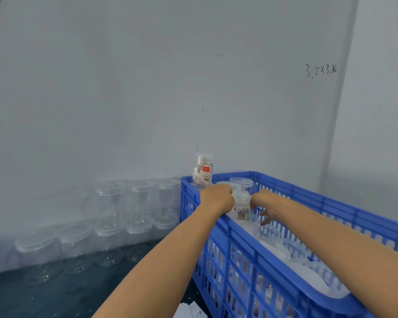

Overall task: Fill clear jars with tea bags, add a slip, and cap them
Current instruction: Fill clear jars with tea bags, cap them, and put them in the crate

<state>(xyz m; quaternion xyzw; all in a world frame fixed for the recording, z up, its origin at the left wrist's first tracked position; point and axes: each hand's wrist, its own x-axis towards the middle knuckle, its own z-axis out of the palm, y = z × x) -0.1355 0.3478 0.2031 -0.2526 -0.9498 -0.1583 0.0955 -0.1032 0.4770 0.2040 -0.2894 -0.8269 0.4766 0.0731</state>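
Along the wall at nine o'clock stand the empty clear jars [115, 216], stacked in two tiers on the dark floor, well apart from both hands and out of the present move. Further right, at the far corner of the blue crate [246, 246], a finished jar [203, 171] with tea bags and a red-marked slip stands upright on the crate's rim, at twelve o'clock from the left hand [216, 198]. That left hand is clenched, knuckles up, at the near wall of the crate, touching the capped jar [241, 204] that sits between the two hands; whether it actually grasps the jar or only steadies it cannot be told from here, since the fingers are hidden behind the knuckles. This jar stands with its long axis upright, its cap on top and some filling visible low in its body, at three o'clock from the left hand and nine o'clock from the right hand [261, 211]. The right hand hangs with fingers pointing down and loosely spread beside the jar, seemingly grasping nothing. Both hands are about equally near; likely the jar is being set down among the other capped jars [241, 182] at twelve o'clock. At five o'clock lie the loose lids [276, 249].
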